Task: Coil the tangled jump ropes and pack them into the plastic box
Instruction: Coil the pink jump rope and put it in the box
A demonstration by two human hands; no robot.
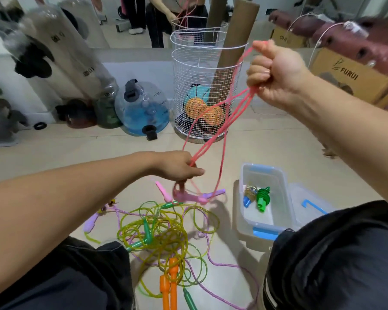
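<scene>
A thin pink plastic jump rope (213, 133) stretches in several loose strands between a raised right hand (276, 72) and lower left hand (179, 166), both gripping it, above the clear plastic box (280, 193).

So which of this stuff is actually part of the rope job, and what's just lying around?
Part of the job:
- pink jump rope, stretched between left hand and right hand
- tangled yellow-green ropes on the floor
- purple rope
- orange handles
- plastic box, one coiled green rope inside

Lying about:
- wire basket
- blue water jug
- cardboard boxes
</scene>
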